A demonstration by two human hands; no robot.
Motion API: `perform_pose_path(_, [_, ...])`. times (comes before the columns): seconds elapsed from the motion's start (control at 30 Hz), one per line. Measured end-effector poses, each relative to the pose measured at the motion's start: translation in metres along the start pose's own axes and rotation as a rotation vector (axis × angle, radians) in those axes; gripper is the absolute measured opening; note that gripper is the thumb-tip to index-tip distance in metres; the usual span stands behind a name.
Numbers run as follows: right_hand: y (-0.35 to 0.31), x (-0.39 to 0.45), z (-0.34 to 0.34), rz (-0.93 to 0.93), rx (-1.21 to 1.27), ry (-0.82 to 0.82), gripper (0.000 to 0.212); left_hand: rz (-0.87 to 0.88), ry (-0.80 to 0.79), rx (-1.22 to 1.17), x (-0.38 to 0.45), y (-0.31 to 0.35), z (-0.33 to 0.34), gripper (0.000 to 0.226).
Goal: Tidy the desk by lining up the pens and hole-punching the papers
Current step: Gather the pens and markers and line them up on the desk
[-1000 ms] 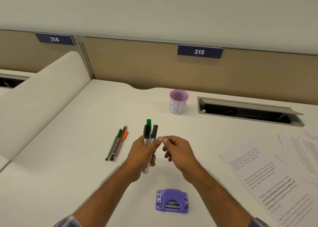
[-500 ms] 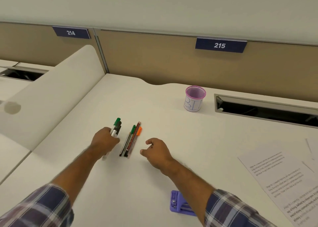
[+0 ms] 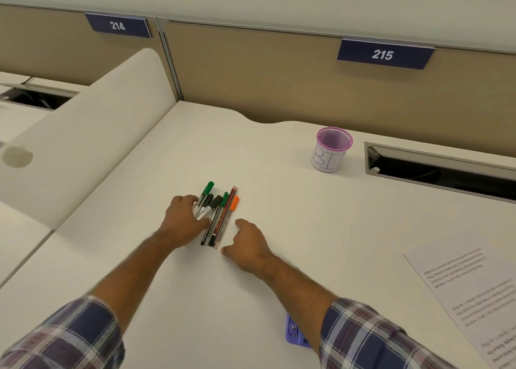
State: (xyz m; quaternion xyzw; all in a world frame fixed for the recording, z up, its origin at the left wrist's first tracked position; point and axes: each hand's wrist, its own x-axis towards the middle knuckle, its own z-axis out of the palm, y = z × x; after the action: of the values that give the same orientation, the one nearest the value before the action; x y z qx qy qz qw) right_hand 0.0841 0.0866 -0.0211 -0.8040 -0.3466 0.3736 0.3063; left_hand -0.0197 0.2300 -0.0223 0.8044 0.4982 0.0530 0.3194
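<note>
Desk (image 3: 279, 285), white, carries everything. One printed paper (image 3: 472, 298) lies at the desk's right edge. Both forearms reach fwd over the desk's middle, plaid sleeves pushed up. Left hand (image 3: 184, 223) lies palm down, fingers curled over 3 markers (image 3: 206, 202) (1 green cap, 2 black), pressing them to the desk just left of the row. Right hand (image 3: 247, 247) rests just right of the row w/ fingers loosely curled, holding nothing. Vs 0.5 s ago: markers now touch the row; before, a gap. One purple-rimmed cup (image 3: 331, 152) near the back edge. One purple hole punch (image 3: 294, 333) at the front edge, mostly hidden by right sleeve. Row of thin pens (image 3: 222, 217): approx 4, incl 1 orange cap.
</note>
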Motion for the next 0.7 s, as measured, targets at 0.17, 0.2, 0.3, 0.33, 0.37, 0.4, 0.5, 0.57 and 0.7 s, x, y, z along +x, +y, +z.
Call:
perform_pose_path(0.17, [-0.006, 0.004, 0.004, -0.060, -0.019, 0.015, 0.035, 0.132, -0.074, 0.012, -0.012, -0.019, -0.011, 0.074])
perform_pose_path(0.2, [-0.007, 0.005, 0.004, -0.074, -0.018, 0.014, 0.034, 0.168, -0.109, 0.008, -0.015, -0.024, -0.015, 0.078])
perform_pose_path(0.3, [-0.010, 0.006, 0.004, -0.098, -0.015, 0.012, 0.035, 0.260, -0.197, 0.021, -0.021, -0.040, -0.026, 0.097])
perform_pose_path(0.33, [-0.011, 0.006, 0.004, -0.097, -0.011, 0.010, 0.036, 0.275, -0.213, 0.036, -0.022, -0.045, -0.028, 0.102])
perform_pose_path(0.37, [-0.012, 0.007, 0.004, -0.093, -0.010, 0.009, 0.036, 0.282, -0.222, 0.048, -0.022, -0.048, -0.029, 0.105])
perform_pose_path(0.4, [-0.013, 0.008, 0.004, -0.092, -0.012, 0.007, 0.037, 0.283, -0.226, 0.050, -0.023, -0.051, -0.029, 0.107])
perform_pose_path(0.5, [-0.015, 0.007, 0.004, -0.083, -0.008, -0.005, 0.053, 0.283, -0.183, 0.012, -0.022, -0.056, -0.024, 0.105])
perform_pose_path(0.57, [-0.016, 0.005, 0.004, -0.076, 0.013, -0.020, 0.070, 0.296, -0.141, 0.002, -0.020, -0.057, -0.021, 0.100])
perform_pose_path(0.7, [-0.017, 0.004, 0.004, -0.079, 0.019, -0.033, 0.081, 0.312, -0.075, -0.013, -0.014, -0.059, -0.019, 0.088])
